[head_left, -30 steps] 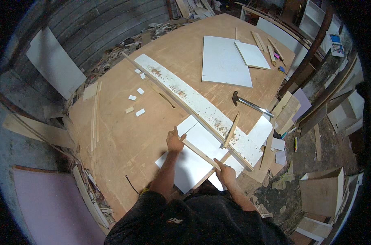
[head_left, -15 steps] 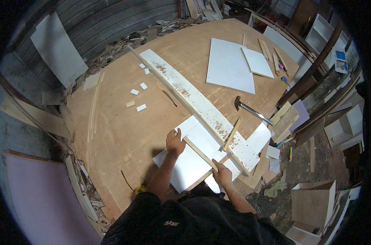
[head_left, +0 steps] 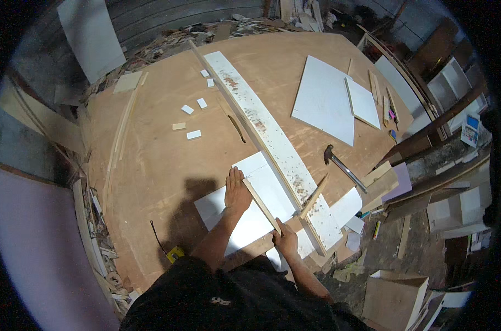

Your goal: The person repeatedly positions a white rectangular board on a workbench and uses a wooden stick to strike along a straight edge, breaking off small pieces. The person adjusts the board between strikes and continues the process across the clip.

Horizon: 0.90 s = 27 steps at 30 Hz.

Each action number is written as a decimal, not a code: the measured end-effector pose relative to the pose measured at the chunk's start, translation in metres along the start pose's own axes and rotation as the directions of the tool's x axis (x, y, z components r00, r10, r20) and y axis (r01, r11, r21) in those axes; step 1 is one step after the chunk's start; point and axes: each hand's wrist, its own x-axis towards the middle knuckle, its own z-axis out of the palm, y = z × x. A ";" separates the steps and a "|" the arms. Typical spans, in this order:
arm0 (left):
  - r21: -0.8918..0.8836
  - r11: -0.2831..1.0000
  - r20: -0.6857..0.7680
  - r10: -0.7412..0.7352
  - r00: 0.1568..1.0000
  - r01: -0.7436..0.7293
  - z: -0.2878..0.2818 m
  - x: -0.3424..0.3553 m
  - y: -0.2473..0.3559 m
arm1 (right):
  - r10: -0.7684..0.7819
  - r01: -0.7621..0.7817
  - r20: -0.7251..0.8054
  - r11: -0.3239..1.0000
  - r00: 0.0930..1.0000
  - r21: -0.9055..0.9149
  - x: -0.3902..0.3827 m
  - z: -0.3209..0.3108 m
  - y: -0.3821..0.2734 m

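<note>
A white panel [head_left: 224,211] lies on the wooden table, and a narrow wooden strip [head_left: 261,204] rests across it. My left hand [head_left: 238,194] is flat on the panel with its fingers stretched out, beside the strip's far end. At the near end, my right hand [head_left: 285,241] grips the strip between thumb and fingers. Just right of the panel runs a long white board [head_left: 254,113] with worn brown patches and a raised wooden edge. A pointed wood offcut [head_left: 315,196] lies across this board. Further right is a claw hammer [head_left: 344,167].
Small white blocks [head_left: 193,134] lie at the left, near a thin dark curved piece [head_left: 236,128]. A yellow tape measure [head_left: 175,254] sits by my left forearm. White panels [head_left: 322,102] and thin sticks lie at the far right. Scrap wood and cabinet boxes [head_left: 395,298] surround the table.
My left hand has flattened, its fingers now straight instead of bent by the strip's end. My right hand keeps its hold on the near end. The whole view has shifted and turned slightly.
</note>
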 end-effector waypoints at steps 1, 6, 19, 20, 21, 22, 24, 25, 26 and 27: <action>-0.045 0.999 -0.001 -0.013 1.000 0.013 -0.001 0.007 -0.005 | -0.025 0.025 -0.006 1.000 1.000 0.008 0.008 0.002 -0.003; -0.097 0.995 -0.022 -0.037 0.999 0.035 -0.002 0.034 -0.024 | -0.055 0.055 -0.015 0.998 0.998 0.044 0.041 0.011 -0.019; -0.115 0.990 0.061 -0.075 0.995 0.081 -0.005 0.067 -0.048 | -0.073 0.073 0.001 0.996 0.997 0.045 0.077 0.026 -0.027; -0.103 0.990 0.064 -0.089 0.994 0.095 -0.004 0.069 -0.047 | -0.143 0.148 -0.063 0.985 0.988 0.092 0.079 0.029 -0.026; -0.100 0.991 0.043 -0.080 0.996 0.084 -0.004 0.070 -0.049 | -0.151 0.155 -0.056 0.985 0.987 0.078 0.080 0.030 -0.025; -0.091 0.993 0.033 -0.072 0.997 0.074 -0.003 0.070 -0.050 | -0.131 0.134 -0.040 0.988 0.991 0.076 0.080 0.031 -0.024; -0.119 0.990 0.026 -0.079 0.997 0.081 -0.002 0.071 -0.051 | -0.129 0.131 -0.033 0.988 0.991 0.084 0.081 0.032 -0.023; -0.105 0.992 0.000 -0.066 0.998 0.065 -0.002 0.072 -0.052 | -0.136 0.137 -0.032 0.988 0.990 0.063 0.083 0.032 -0.023; -0.086 0.995 0.009 -0.059 0.998 0.060 -0.003 0.073 -0.052 | -0.152 0.155 -0.042 0.986 0.987 0.061 0.084 0.032 -0.024; -0.058 0.996 0.046 -0.058 0.997 0.061 -0.003 0.072 -0.052 | -0.162 0.166 -0.050 0.983 0.986 0.076 0.084 0.033 -0.025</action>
